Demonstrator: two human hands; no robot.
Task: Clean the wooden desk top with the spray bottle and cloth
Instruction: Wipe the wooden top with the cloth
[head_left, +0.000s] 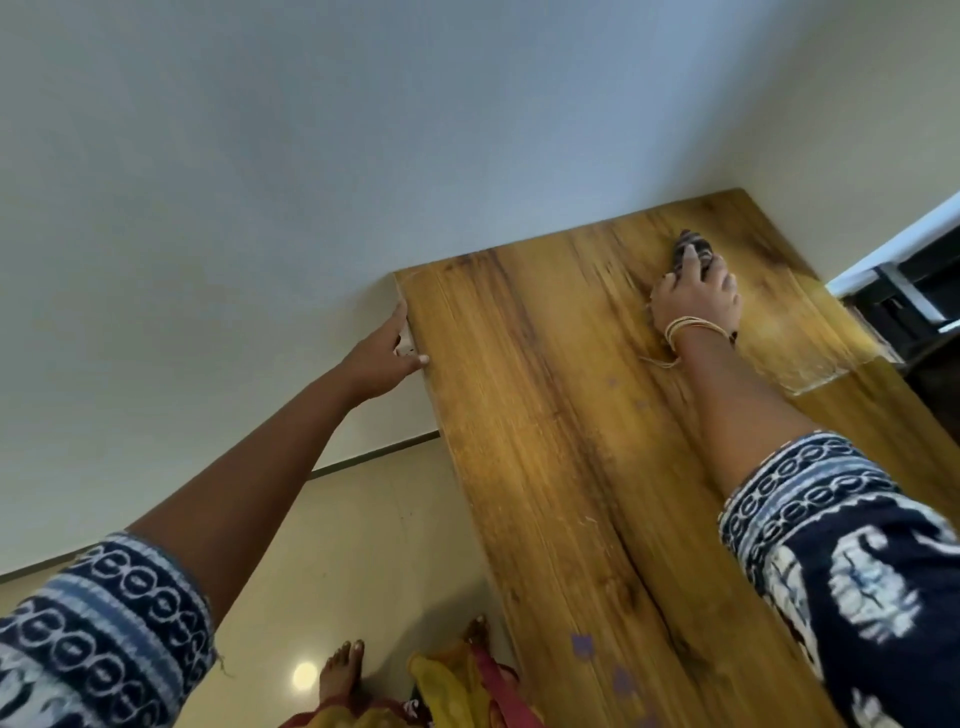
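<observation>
The wooden desk top (545, 441) runs from the bottom of the view up to the white wall. My right hand (696, 299) reaches to its far right part and grips a bunched dark cloth (687, 248), which it presses on the wood; the cloth is blurred. My left hand (384, 353) is on the desk's far left edge, with straight fingers along the side and the thumb on the top. A small white thing (405, 347) shows under the palm; what it is cannot be made out. No spray bottle is in view.
A glossy clear patch (815, 343) lies on the desk's right side. Dark furniture with a white top (904, 291) stands to the right. A tiled floor (363, 545), my bare foot (340, 670) and yellow-pink clothing (457, 686) are below left. Small purple marks (582, 647) dot the wood.
</observation>
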